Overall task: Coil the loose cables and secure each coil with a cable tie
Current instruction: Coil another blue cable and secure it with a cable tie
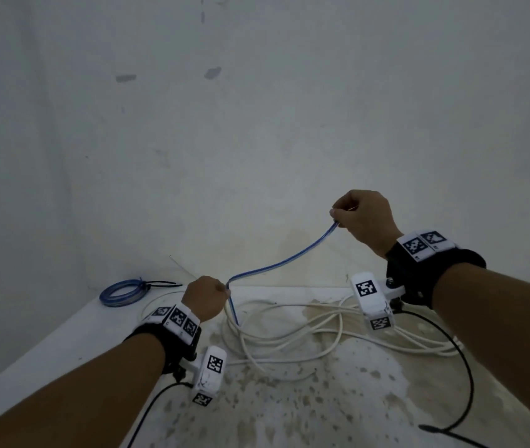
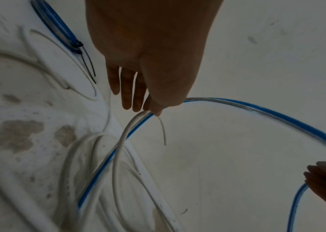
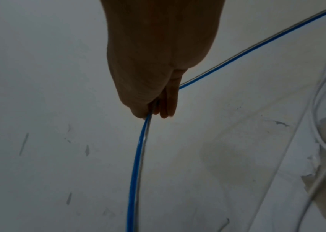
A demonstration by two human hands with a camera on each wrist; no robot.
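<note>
A loose blue cable runs through the air between my two hands. My left hand pinches it just above the table, together with a white cable, and the blue cable arcs away to the right. My right hand is raised higher and farther back, fingers curled round the blue cable. A tangle of loose white cable lies on the table below both hands. At the back left rests a blue coil bound with a black cable tie.
The white, stained table ends at a white wall close behind. Its left edge runs diagonally past my left forearm. Black wires from the wrist cameras trail across the front right of the table.
</note>
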